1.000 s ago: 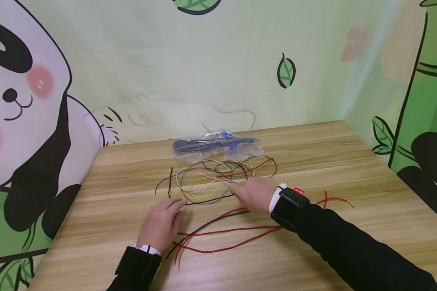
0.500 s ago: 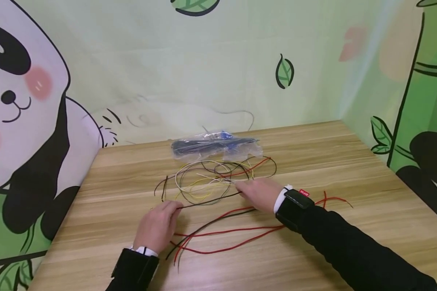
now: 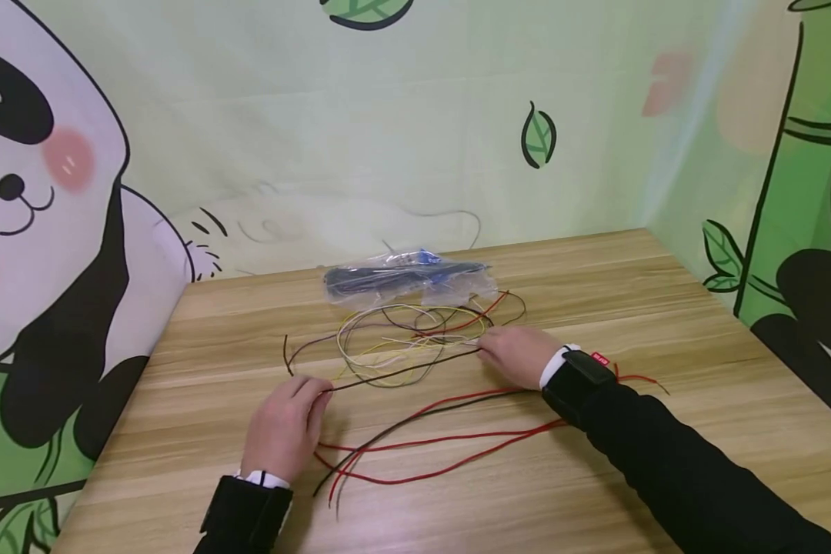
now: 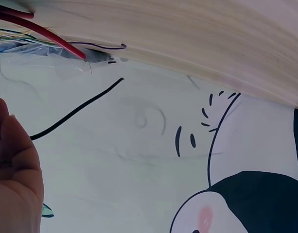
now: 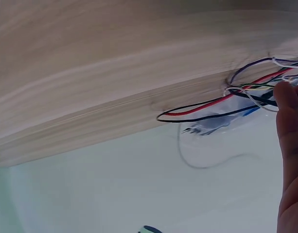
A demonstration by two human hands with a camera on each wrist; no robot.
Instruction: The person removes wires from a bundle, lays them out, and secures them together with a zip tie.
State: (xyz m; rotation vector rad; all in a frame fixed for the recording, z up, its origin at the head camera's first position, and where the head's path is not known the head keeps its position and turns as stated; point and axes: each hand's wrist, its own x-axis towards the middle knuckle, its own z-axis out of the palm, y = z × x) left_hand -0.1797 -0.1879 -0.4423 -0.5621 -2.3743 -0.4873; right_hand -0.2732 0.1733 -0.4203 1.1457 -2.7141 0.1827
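A thin black wire (image 3: 402, 372) runs nearly straight between my two hands, over the near side of a loose tangle of yellow, white, grey and dark wires (image 3: 342, 338). My left hand (image 3: 282, 427) pinches it near one end, and a short free tip (image 4: 76, 111) sticks out past the fingers in the left wrist view. At the tangle's right side, my right hand (image 3: 521, 356) pinches the same wire between thumb and fingers. The right wrist view shows that hand's fingers (image 5: 289, 131) beside the tangle, their grip mostly hidden.
Nearer me lie several long red wires (image 3: 415, 441) with a black one along them, partly under my right forearm. A clear plastic bag (image 3: 339, 286) of dark, thin pieces lies behind the tangle on the wooden table (image 3: 665, 308). Printed cloth walls (image 3: 318, 138) stand at the back and sides.
My hands have moved apart, the left one slightly left and the right one to the right. The black wire between them has been drawn out longer, its free tip shifting left.
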